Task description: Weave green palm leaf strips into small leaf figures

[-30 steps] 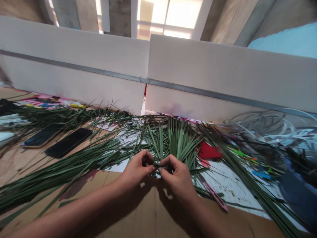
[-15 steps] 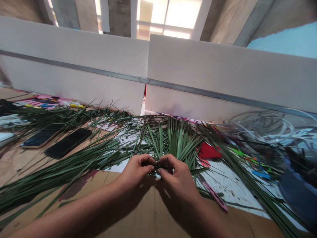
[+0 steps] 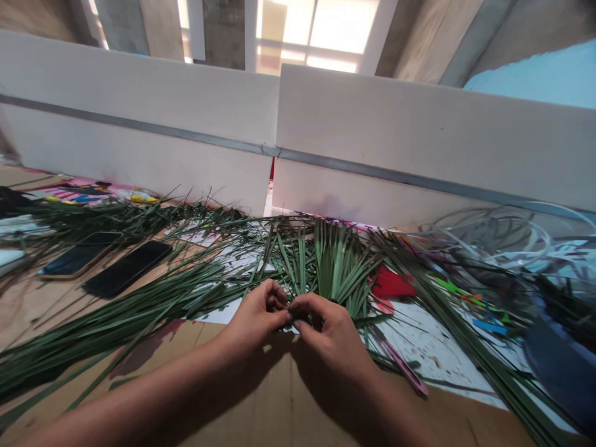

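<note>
Meeting at the fingertips, the left hand (image 3: 258, 315) and right hand (image 3: 331, 327) curl narrowly; I cannot tell what they grip, the fingers hide it. Just beyond them, palm-like leaf blades (image 3: 328, 264) fan out lengthwise away from the person, slender, flat, dull green.

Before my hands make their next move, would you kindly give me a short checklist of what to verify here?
1. Left hand and right hand close together at the fingertips: ok.
2. Secure grip on any piece between them: cannot tell, hidden from view.
3. Long leaf strips lying on the left side: ok.
4. Pink tool apart from the right hand: ok.
5. White sheet free of litter: not ok.
</note>
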The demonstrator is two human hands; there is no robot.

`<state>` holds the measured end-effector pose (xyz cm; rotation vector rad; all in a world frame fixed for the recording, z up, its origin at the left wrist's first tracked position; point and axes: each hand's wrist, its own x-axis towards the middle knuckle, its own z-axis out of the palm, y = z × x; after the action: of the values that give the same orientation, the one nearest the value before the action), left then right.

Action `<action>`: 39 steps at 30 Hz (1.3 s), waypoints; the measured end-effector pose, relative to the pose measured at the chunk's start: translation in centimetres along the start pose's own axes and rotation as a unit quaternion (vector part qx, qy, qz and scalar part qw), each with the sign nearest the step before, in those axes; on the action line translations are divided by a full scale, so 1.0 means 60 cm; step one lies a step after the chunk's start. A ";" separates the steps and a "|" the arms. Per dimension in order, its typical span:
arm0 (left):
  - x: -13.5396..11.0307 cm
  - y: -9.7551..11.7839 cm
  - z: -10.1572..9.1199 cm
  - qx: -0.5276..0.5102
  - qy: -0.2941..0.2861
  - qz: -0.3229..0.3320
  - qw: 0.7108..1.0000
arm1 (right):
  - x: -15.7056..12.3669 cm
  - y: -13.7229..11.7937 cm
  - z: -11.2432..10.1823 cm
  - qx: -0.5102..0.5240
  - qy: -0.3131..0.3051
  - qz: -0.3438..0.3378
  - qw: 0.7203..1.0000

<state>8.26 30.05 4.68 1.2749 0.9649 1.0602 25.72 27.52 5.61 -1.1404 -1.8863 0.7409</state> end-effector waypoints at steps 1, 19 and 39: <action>0.000 0.001 0.000 0.002 -0.004 0.002 1.000 | 0.000 0.000 0.000 -0.008 -0.002 0.008 1.000; 0.001 0.007 -0.008 0.152 -0.044 0.022 0.987 | 0.004 0.005 -0.004 0.033 0.046 0.040 0.998; -0.009 0.021 -0.011 0.245 -0.085 0.052 0.964 | -0.002 0.009 0.005 -0.068 0.045 0.001 0.997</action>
<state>7.37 29.70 5.91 1.8081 1.0727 0.7964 25.74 27.64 4.97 -1.2400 -1.8826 0.5589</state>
